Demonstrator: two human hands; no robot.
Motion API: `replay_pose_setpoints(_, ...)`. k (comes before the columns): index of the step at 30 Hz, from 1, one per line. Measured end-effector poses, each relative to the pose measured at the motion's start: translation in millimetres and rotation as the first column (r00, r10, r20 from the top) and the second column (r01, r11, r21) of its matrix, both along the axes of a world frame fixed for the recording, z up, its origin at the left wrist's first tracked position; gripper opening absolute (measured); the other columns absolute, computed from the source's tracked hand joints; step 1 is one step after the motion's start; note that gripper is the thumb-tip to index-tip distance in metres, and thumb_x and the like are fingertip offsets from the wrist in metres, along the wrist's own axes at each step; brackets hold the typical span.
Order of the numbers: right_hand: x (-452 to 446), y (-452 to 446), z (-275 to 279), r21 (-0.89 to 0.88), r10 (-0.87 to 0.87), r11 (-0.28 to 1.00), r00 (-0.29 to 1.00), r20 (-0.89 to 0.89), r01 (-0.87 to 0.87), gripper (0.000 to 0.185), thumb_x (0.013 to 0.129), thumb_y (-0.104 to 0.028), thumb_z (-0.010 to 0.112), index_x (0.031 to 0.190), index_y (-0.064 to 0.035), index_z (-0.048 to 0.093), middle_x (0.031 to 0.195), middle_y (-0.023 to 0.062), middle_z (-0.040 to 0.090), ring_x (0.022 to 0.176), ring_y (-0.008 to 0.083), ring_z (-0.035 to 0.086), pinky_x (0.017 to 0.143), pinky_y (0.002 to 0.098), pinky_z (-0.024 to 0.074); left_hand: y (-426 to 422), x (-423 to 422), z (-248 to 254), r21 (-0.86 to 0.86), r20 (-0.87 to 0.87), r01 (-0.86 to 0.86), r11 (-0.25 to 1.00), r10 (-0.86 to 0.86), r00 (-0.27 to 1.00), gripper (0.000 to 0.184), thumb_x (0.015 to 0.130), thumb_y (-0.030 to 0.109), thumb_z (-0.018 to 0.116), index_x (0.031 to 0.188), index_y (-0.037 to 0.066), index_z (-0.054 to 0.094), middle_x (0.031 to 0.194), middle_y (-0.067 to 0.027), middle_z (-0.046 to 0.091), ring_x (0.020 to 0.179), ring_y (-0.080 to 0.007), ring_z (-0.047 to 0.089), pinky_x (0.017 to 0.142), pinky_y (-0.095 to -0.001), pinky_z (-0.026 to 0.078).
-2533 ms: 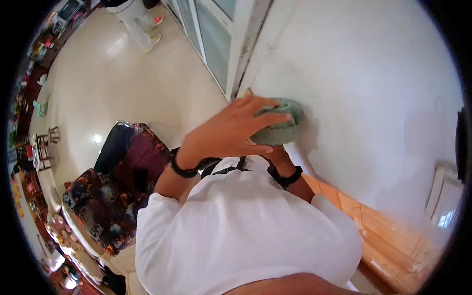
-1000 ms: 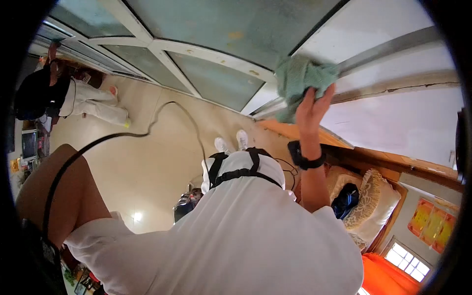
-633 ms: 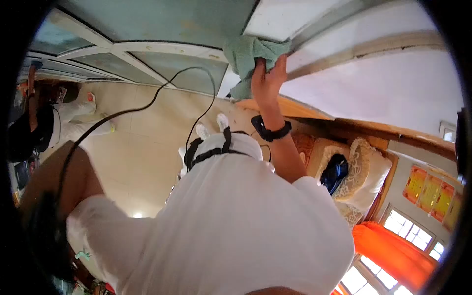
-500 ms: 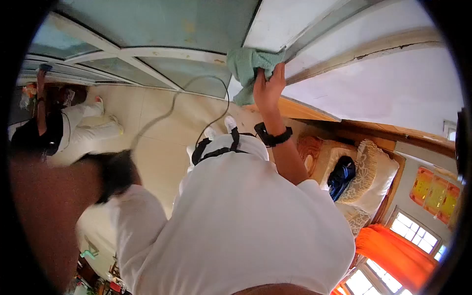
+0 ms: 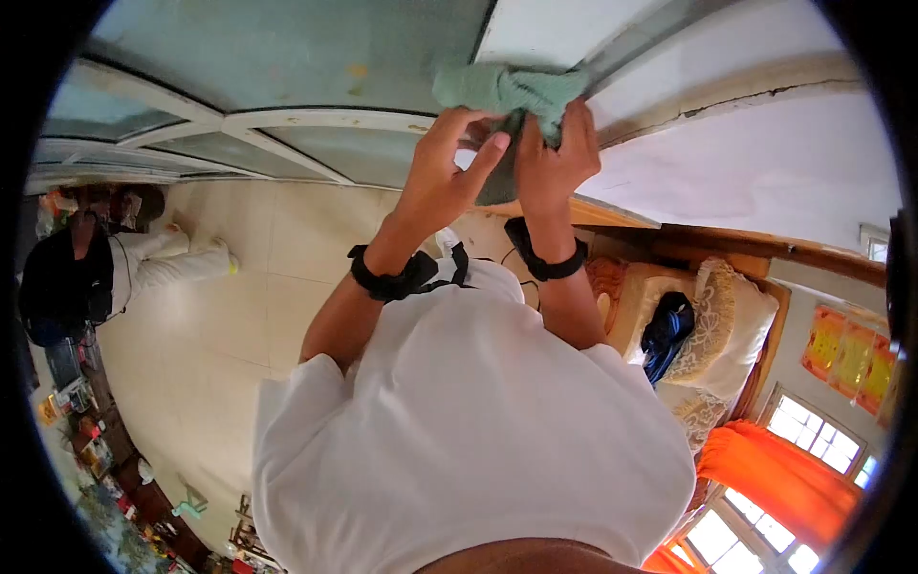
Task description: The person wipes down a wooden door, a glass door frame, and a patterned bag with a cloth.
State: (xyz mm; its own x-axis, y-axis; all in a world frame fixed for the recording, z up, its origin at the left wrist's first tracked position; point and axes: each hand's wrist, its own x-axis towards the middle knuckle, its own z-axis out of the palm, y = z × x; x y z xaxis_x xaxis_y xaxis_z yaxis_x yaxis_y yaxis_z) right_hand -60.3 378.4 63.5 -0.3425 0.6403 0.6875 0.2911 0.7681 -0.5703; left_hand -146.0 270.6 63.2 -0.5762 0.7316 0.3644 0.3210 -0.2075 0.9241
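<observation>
- Head view: pale floor (image 5: 210, 316) fills left and centre.
- Wall (image 5: 746, 172): white, right side, rough cracked edge along its top.
- Glass (image 5: 287, 57): frosted panes in white frames across the top, yellowish marks on pane and frame.
- Curtain (image 5: 775, 469): orange, lower right, beside window (image 5: 813, 426).
- Second person (image 5: 67, 277): far left, dark top, light trousers, well apart from the cloth.
- Shirt (image 5: 478, 421): white, on the wearer, bottom centre.
- Cushion (image 5: 751, 316): pale, patterned, right side, dark blue bundle (image 5: 667, 330) just beside it.
- Cloth (image 5: 516, 91): green, bunched, top centre, at the corner where glass meets white panel. Darker end hangs between the hands.
- Right hand (image 5: 559, 167): on cloth's right part, fingers and thumb clamped on it.
- Left hand (image 5: 442, 172): at cloth's left part, fingertips touching it, thumb apart from fingers. Can't tell if it pinches any fabric.
- Bands: black, one per wrist, left (image 5: 382, 277), right (image 5: 547, 253).
- Shoe (image 5: 447, 239): white, partly hidden, beyond the shirt.
</observation>
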Motion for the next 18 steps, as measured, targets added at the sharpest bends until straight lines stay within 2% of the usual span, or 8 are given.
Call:
replay_pose_setpoints(1, 4, -1, -11, -0.007, -0.015, 1.0, 1.0, -0.003, 0.014, 0.047, 0.07, -0.001, 0.069, 0.115, 0.0047, 0.059, 0.115, 0.0249, 0.06, 0.099, 0.0405, 0.061, 0.083, 0.0411, 0.0513, 3, 2, -16, -0.035, 0.12, 0.0, 0.999, 0.004, 0.993, 0.028, 0.091, 0.019, 0.063, 0.111, 0.0, 0.058, 0.098, -0.014, 0.062, 0.086, -0.0222, 0.061, 0.075, -0.0333, 0.05)
replay_pose_setpoints(4, 16, -5, -58, -0.128, 0.024, 0.992, 0.994, 0.104, -0.011, 0.045, 0.07, -0.002, 0.068, 0.114, 0.004, 0.058, 0.111, 0.0238, 0.061, 0.095, 0.0404, 0.062, 0.08, 0.042, 0.0521, 6, -4, -69, -0.216, 0.134, -0.021, 0.976, 0.051, 0.99, 0.027, 0.091, 0.02, 0.063, 0.106, -0.002, 0.058, 0.096, -0.0137, 0.062, 0.082, -0.0199, 0.061, 0.069, -0.0324, 0.051)
replay_pose_setpoints(6, 19, -6, -82, -0.245, 0.147, 0.965, 0.962, 0.229, -0.089, 0.043, 0.073, -0.003, 0.068, 0.114, 0.0037, 0.056, 0.109, 0.0241, 0.06, 0.095, 0.0411, 0.061, 0.079, 0.0427, 0.0524, 4, -6, -89, -0.239, 0.109, -0.008, 0.971, 0.035, 0.993, 0.025, 0.091, 0.019, 0.063, 0.104, -0.001, 0.058, 0.092, -0.0127, 0.063, 0.077, -0.0185, 0.061, 0.064, -0.0319, 0.052)
replay_pose_setpoints(10, 23, -4, -90, -0.301, 0.185, 0.946, 0.96, 0.209, -0.117, 0.043, 0.075, -0.004, 0.067, 0.116, 0.0042, 0.054, 0.111, 0.0234, 0.06, 0.095, 0.0416, 0.06, 0.079, 0.0435, 0.0526, -4, -16, -105, -0.24, 0.037, -0.019, 0.971, 0.029, 0.999, 0.018, 0.091, 0.016, 0.063, 0.102, 0.002, 0.06, 0.089, -0.0111, 0.062, 0.08, -0.0171, 0.061, 0.068, -0.0317, 0.054)
replay_pose_setpoints(12, 21, -3, -67, -0.27, 0.246, 0.937, 0.968, 0.056, -0.222, 0.04, 0.074, 0.001, 0.065, 0.113, 0.0035, 0.056, 0.109, 0.024, 0.061, 0.095, 0.0449, 0.06, 0.079, 0.0437, 0.0517, -6, -24, -85, -0.227, -0.03, -0.001, 0.974, -0.006, 1.0, 0.017, 0.091, 0.015, 0.062, 0.102, 0.001, 0.06, 0.094, -0.0116, 0.062, 0.083, -0.0178, 0.062, 0.072, -0.0309, 0.053)
replay_pose_setpoints(14, 19, -2, -41, -0.22, 0.243, 0.949, 0.968, 0.064, -0.224, 0.047, 0.075, 0.002, 0.065, 0.12, 0.0037, 0.052, 0.117, 0.0254, 0.057, 0.099, 0.0456, 0.059, 0.081, 0.0427, 0.0519, -10, -27, -64, -0.106, -0.214, -0.114, 0.988, 0.09, 0.973, 0.015, 0.091, 0.011, 0.062, 0.101, 0.001, 0.06, 0.094, -0.0108, 0.062, 0.084, -0.0179, 0.062, 0.075, -0.0302, 0.052)
replay_pose_setpoints(16, 16, -8, -9, -0.178, 0.299, 0.935, 0.952, -0.072, -0.307, 0.053, 0.076, 0.0, 0.065, 0.126, 0.0037, 0.047, 0.127, 0.0283, 0.049, 0.111, 0.0467, 0.051, 0.091, 0.0443, 0.0479, -15, -38, -44, 0.003, -0.273, -0.131, 0.991, 0.127, 0.954, 0.013, 0.09, 0.008, 0.063, 0.1, 0.001, 0.058, 0.092, -0.0097, 0.061, 0.083, -0.0174, 0.062, 0.076, -0.0294, 0.051)
replay_pose_setpoints(18, 9, -7, -9, -0.196, 0.31, 0.929, 0.949, -0.054, -0.314, 0.054, 0.076, 0.0, 0.064, 0.127, 0.0038, 0.046, 0.13, 0.0295, 0.045, 0.117, 0.0474, 0.045, 0.096, 0.0451, 0.0437, -16, -46, -30, 0.013, -0.284, -0.179, 0.984, 0.175, 0.943, 0.012, 0.089, 0.006, 0.062, 0.099, 0.0, 0.058, 0.091, -0.0091, 0.06, 0.084, -0.0167, 0.062, 0.076, -0.0288, 0.051)
